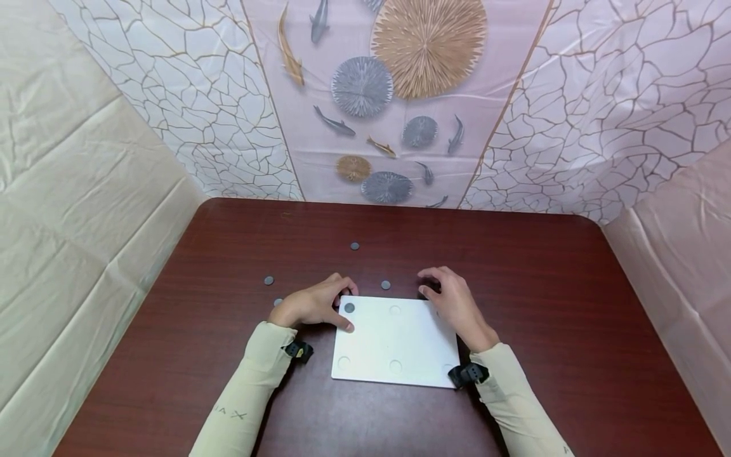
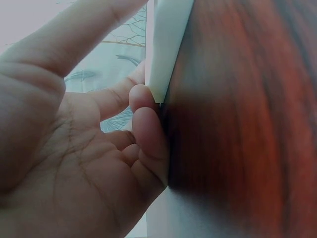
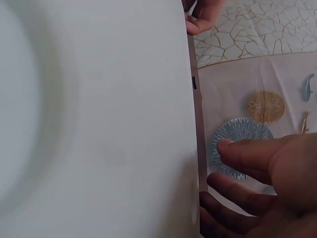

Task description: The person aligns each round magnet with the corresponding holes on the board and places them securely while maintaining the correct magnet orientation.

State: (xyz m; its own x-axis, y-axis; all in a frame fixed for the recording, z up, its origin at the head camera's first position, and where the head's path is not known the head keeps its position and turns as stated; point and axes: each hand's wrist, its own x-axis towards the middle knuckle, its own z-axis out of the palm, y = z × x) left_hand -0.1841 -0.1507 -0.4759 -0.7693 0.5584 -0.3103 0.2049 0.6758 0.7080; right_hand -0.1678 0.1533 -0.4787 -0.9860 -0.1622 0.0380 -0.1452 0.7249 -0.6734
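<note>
A white board (image 1: 400, 343) with several shallow round recesses lies flat on the table. One dark grey disc (image 1: 349, 308) sits in its far left recess. My left hand (image 1: 316, 301) holds the board's far left corner, thumb on top and fingers at the edge; in the left wrist view its fingers curl beside the board's edge (image 2: 168, 44). Over the far right corner is my right hand (image 1: 454, 304), its fingers loosely bent. The right wrist view shows a gap between its thumb and fingers (image 3: 242, 193), with nothing held there. The hand and wrist cover part of the board's right side.
Beyond the board lie two loose grey discs, a nearer disc (image 1: 386, 285) and a farther disc (image 1: 355, 246). Two more are left of it: one disc (image 1: 269, 280) and another disc (image 1: 278, 302) partly behind my left hand. A patterned cloth (image 1: 228, 127) hangs behind the table (image 1: 542, 285).
</note>
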